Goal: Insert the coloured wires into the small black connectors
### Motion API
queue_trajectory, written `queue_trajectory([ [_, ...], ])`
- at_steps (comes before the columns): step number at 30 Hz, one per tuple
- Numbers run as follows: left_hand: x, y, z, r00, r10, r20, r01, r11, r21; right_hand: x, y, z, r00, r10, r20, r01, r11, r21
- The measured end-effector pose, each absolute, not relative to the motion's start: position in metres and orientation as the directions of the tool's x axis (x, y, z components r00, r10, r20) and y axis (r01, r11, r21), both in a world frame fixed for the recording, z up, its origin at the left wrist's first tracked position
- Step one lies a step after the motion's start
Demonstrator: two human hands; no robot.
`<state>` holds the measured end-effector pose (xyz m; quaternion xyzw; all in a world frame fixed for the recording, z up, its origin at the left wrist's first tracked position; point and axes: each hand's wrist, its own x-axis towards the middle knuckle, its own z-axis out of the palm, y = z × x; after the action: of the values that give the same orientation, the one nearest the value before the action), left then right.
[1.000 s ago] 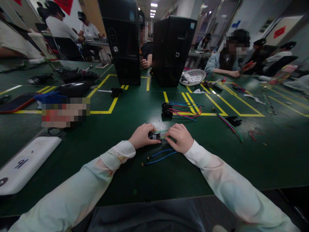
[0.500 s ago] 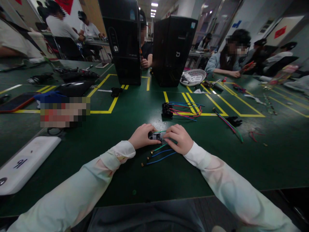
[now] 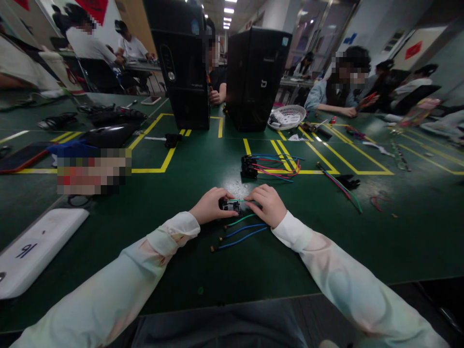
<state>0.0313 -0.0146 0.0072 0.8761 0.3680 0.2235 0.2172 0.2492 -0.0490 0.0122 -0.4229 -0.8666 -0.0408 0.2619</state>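
My left hand (image 3: 209, 206) is closed on a small black plastic connector housing (image 3: 231, 207), gripping it by its left side above the green table (image 3: 174, 290). A green wire (image 3: 237, 200) runs from the housing's top to my right hand (image 3: 268, 205), whose thumb and fingers pinch it. Below the hands lie another green wire (image 3: 239, 221) and two blue wires (image 3: 243, 230), with small brass-coloured terminals at their left ends. Beyond the hands rests a black connector block (image 3: 249, 166) with blue, red and pink wires.
Two black computer towers (image 3: 181, 72) stand at the back, with a white basket (image 3: 290, 117) beside the right one. A wire bundle (image 3: 340, 188) lies right and a white numbered case (image 3: 39, 253) left. Several people sit at tables beyond.
The fingers of my right hand have drawn slightly away from the housing, and more of the green wire shows between the hands. My left hand keeps its hold.
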Motion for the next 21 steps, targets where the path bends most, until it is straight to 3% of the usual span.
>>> queue_trajectory([
  [6,0.034,-0.017,0.008,0.621,0.744,0.245,0.556,-0.639,0.532,0.245,-0.047,0.011,-0.497,0.729,0.470,0.775,0.617,-0.138],
  [14,0.034,-0.018,0.007,0.591,0.771,0.237,0.571,-0.608,0.551,0.247,-0.037,0.000,-0.557,0.691,0.460,0.631,0.713,-0.306],
  [21,0.038,-0.016,0.008,0.570,0.799,0.191,0.619,-0.571,0.540,0.241,-0.040,0.002,-0.490,0.675,0.552,0.658,0.701,-0.274],
])
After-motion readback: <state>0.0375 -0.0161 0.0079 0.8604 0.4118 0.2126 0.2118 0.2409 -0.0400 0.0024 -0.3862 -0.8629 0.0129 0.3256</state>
